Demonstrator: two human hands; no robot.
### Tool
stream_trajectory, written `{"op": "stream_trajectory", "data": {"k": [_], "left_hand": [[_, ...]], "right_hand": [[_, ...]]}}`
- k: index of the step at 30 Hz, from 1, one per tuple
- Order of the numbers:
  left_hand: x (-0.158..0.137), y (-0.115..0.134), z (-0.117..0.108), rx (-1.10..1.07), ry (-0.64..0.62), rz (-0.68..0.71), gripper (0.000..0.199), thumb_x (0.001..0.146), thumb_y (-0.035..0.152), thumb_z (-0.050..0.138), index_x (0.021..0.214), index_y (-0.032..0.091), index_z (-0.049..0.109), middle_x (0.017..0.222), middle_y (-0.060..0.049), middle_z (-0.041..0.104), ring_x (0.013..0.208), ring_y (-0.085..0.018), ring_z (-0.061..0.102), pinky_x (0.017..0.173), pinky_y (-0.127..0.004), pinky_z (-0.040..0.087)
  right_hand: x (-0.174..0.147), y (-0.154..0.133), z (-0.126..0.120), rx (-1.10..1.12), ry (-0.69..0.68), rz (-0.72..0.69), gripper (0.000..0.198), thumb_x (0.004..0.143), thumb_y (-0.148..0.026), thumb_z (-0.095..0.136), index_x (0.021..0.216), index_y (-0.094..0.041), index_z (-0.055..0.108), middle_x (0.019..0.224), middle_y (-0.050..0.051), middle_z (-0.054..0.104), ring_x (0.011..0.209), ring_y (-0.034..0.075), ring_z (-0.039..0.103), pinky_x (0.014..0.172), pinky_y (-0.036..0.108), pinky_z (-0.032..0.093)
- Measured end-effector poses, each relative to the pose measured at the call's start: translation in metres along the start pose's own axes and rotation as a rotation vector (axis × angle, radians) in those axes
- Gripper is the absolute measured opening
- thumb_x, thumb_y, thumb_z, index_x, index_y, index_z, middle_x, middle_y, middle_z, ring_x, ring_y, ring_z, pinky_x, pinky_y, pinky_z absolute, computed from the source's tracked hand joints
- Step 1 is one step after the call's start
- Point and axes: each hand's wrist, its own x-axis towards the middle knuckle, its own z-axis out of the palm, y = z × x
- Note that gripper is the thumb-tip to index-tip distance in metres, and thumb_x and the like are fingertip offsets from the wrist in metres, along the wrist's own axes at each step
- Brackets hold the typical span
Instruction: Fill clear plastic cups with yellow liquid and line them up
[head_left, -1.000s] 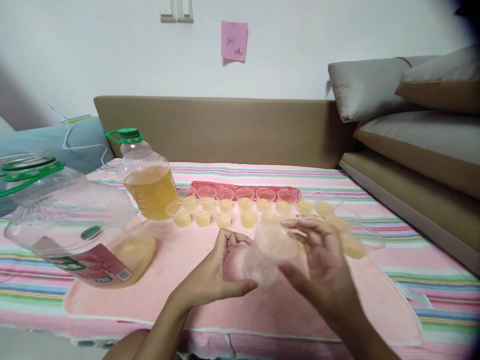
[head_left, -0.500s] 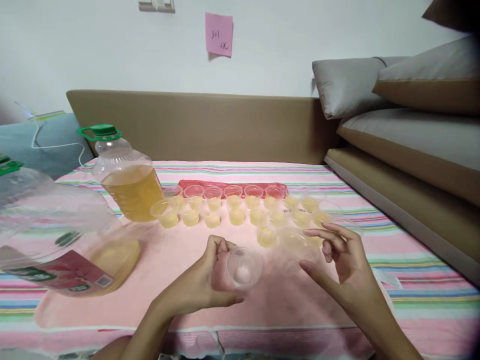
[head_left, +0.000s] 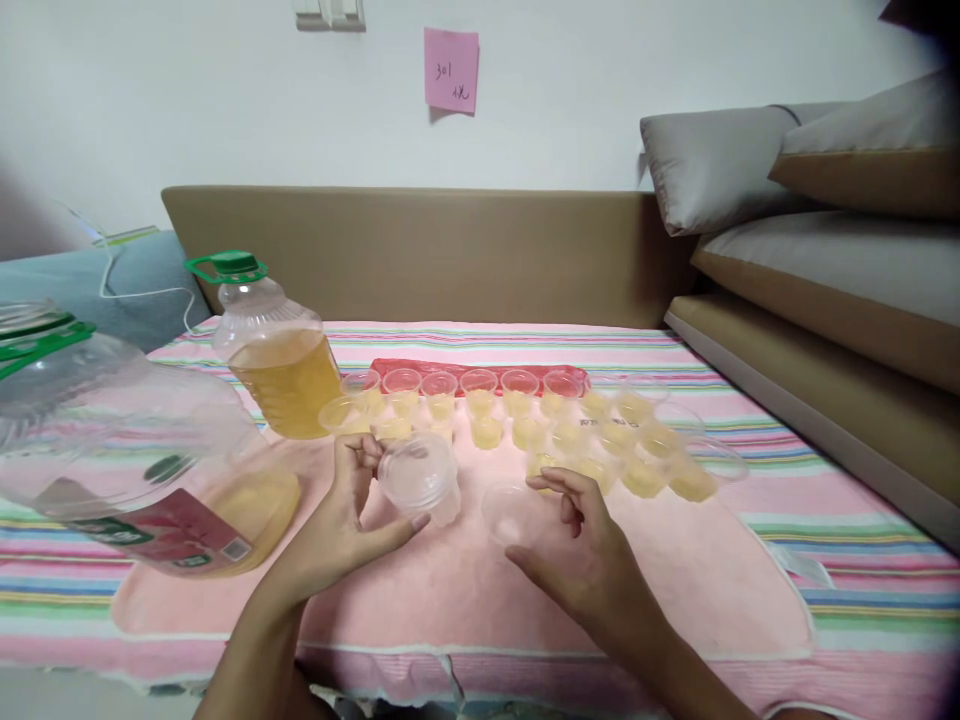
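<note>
My left hand (head_left: 371, 500) is closed around a small nested stack of clear plastic cups (head_left: 418, 472), tilted with the mouth toward me. To its right, my right hand (head_left: 566, 540) pinches one clear plastic cup (head_left: 511, 518) between thumb and fingers; this cup looks empty. Beyond both hands, several clear cups of pale yellow liquid (head_left: 486, 432) stand close together in rows. Part of the front row is hidden behind the left hand's stack and the right fingers.
At the left stand two large green-topped jugs of yellow liquid, a near jug (head_left: 172, 460) and a farther jug (head_left: 285, 380). A red plastic packet (head_left: 480, 368) lies behind the cups. A pink mat (head_left: 420, 600) covers the striped cloth; cushions (head_left: 825, 270) are piled at right.
My right hand has moved left from the front row of cups and now has an empty cup. My left hand has shifted left with the stack. The view has turned slightly.
</note>
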Motion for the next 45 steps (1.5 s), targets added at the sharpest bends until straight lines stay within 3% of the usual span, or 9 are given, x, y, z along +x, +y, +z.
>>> {"op": "stream_trajectory", "data": {"k": [7,13,20,26,29,38,45], "left_hand": [[-0.001,-0.002,0.005,-0.114,-0.045,0.033,0.053,0.090,0.040,0.077,0.110,0.030,0.029,0.120,-0.001,0.035,0.122,-0.019,0.043,0.108,-0.038,0.036],[-0.003,0.003,0.007,-0.095,-0.078,0.048,0.053,0.089,0.040,0.077,0.113,0.032,0.030,0.120,-0.001,0.035,0.124,-0.020,0.046,0.111,-0.043,0.037],[-0.006,0.006,0.007,-0.137,-0.120,0.070,0.058,0.089,0.042,0.079,0.117,0.033,0.029,0.126,-0.004,0.042,0.133,-0.027,0.048,0.118,-0.058,0.034],[-0.009,0.006,0.007,-0.188,-0.161,0.087,0.068,0.085,0.044,0.085,0.123,0.035,0.029,0.135,-0.008,0.043,0.144,-0.035,0.043,0.122,-0.069,0.028],[-0.011,0.005,0.004,-0.209,-0.172,0.080,0.071,0.084,0.044,0.087,0.125,0.036,0.029,0.141,-0.009,0.046,0.146,-0.035,0.044,0.122,-0.071,0.028],[-0.016,0.002,-0.005,-0.158,-0.143,0.074,0.076,0.082,0.047,0.088,0.129,0.037,0.029,0.144,-0.009,0.041,0.148,-0.035,0.041,0.124,-0.071,0.027],[-0.017,0.006,-0.007,-0.188,-0.134,0.089,0.070,0.086,0.047,0.085,0.128,0.040,0.030,0.143,-0.007,0.046,0.147,-0.034,0.045,0.121,-0.068,0.030]], "right_hand": [[0.002,0.010,0.011,-0.016,0.017,-0.014,0.061,0.094,-0.044,0.083,0.143,-0.032,0.049,0.139,0.002,0.055,0.098,0.023,0.053,0.089,0.039,0.047],[-0.001,0.008,0.004,-0.040,0.027,-0.008,0.069,0.090,-0.045,0.088,0.145,-0.032,0.050,0.127,0.003,0.055,0.096,0.023,0.052,0.088,0.038,0.048],[0.006,-0.034,-0.006,-0.043,0.048,-0.153,0.066,0.096,-0.051,0.082,0.150,-0.037,0.047,0.141,-0.001,0.053,0.104,0.023,0.050,0.094,0.036,0.047],[0.025,-0.070,0.011,0.151,-0.120,-0.014,0.079,0.086,-0.045,0.092,0.151,-0.041,0.046,0.138,-0.003,0.058,0.113,0.023,0.053,0.098,0.037,0.046],[0.029,-0.072,0.021,0.196,-0.102,0.030,0.078,0.083,-0.046,0.093,0.149,-0.039,0.051,0.128,-0.002,0.061,0.103,0.023,0.053,0.090,0.035,0.047],[0.029,-0.076,0.036,0.322,-0.100,0.019,0.077,0.082,-0.036,0.091,0.147,-0.037,0.051,0.124,-0.003,0.062,0.098,0.020,0.052,0.086,0.032,0.046],[0.030,-0.083,0.043,0.381,-0.104,0.035,0.082,0.077,-0.028,0.089,0.148,-0.036,0.048,0.135,-0.001,0.059,0.101,0.021,0.052,0.093,0.034,0.047]]}}
